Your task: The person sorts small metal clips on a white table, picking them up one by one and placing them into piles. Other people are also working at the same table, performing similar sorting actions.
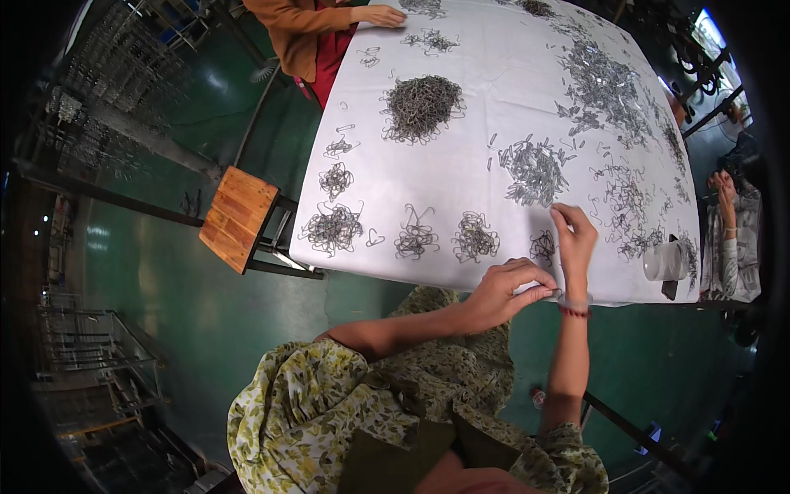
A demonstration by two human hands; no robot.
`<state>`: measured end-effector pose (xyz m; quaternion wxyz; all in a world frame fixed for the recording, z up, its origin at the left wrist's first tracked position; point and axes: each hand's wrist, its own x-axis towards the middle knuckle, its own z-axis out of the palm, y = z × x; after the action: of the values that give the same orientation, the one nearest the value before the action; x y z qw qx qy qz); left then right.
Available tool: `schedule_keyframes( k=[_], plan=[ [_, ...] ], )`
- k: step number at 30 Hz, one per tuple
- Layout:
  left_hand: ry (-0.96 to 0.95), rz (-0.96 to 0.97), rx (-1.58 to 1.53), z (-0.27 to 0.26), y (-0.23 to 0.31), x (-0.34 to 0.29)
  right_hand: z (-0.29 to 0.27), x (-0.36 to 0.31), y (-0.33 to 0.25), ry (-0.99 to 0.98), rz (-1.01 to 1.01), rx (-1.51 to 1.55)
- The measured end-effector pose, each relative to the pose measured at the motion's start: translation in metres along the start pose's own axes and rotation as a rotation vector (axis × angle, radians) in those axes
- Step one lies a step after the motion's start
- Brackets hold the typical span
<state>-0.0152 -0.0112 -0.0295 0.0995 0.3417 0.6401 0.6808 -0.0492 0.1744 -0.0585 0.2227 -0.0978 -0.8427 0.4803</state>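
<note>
My left hand [504, 295] is at the table's near edge, thumb and fingertips pinched together on something too small to make out. Just beyond it, my right hand [576, 236] reaches across, its thumb and forefinger closed at the near edge of a pile of small, narrow metal clips [533, 169]. What those fingers hold, if anything, does not show. Beside the right hand lies a little heap of bent wire hooks [542, 246]. More hook heaps [476, 237] sit to the left along the near edge.
A white cloth covers the table [485, 99]. A dense hook pile [422, 107] and a broad clip pile [605, 82] lie farther off. A clear plastic cup [665, 262] stands near the right corner. Another person's hand [380, 16] works at far left; a wooden stool [239, 216] is left.
</note>
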Motion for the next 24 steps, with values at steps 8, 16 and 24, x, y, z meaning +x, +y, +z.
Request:
schedule_keyframes(
  k=[8, 16, 24],
  plan=[
    [0.045, -0.195, -0.230, 0.014, -0.002, 0.006, -0.062, -0.106, -0.084, 0.096, 0.118, 0.539],
    [-0.041, -0.158, -0.229, 0.022, 0.013, 0.006, -0.062, -0.117, -0.094, 0.215, 0.058, 0.415],
    [-0.215, -0.229, -0.225, 0.015, 0.004, 0.006, -0.064, -0.122, -0.089, 0.271, 0.167, 0.436]
  ],
)
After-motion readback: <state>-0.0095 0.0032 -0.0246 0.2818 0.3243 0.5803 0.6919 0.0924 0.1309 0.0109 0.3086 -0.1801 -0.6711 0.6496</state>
